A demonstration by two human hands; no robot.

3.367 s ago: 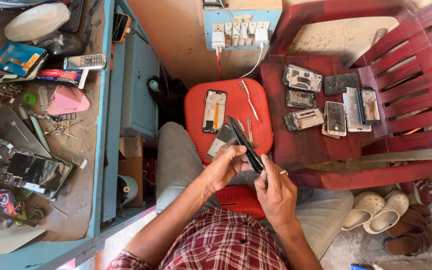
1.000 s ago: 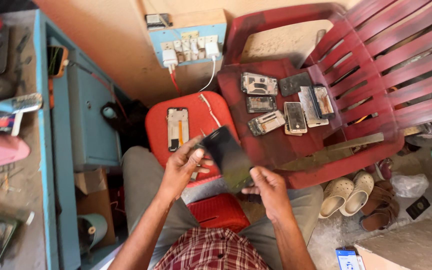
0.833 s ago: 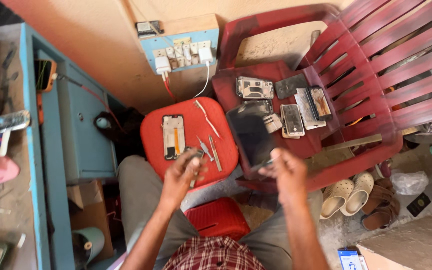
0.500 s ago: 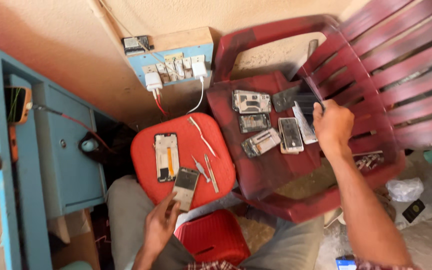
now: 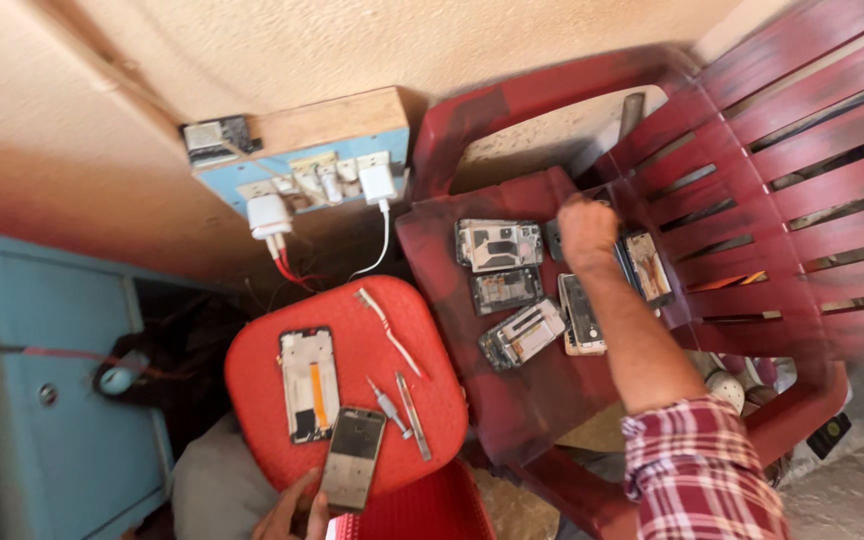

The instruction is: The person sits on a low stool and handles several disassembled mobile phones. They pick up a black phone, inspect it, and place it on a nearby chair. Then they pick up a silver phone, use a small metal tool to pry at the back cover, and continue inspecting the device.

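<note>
Right hand [image 5: 588, 222] reached chair [image 5: 512, 400] phones (left hand [image 5: 292, 512] grips screen [image 5: 352, 458]).

The left hand [image 5: 292, 510] is cut off by the bottom edge; the right hand's [image 5: 588, 222] fingers are hidden.

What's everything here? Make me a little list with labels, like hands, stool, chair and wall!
Left hand: holds a phone part with a dark screen at the near edge of the red stool.
Right hand: reaches over the dark red plastic chair, resting among the opened phones; what it grips is hidden.
On the stool: a phone frame with an orange strip, a screwdriver, tweezers, a white tool.
On the chair seat: several opened phones.
Wall: socket board with two white chargers plugged in.
Left side: blue cabinet.
</note>
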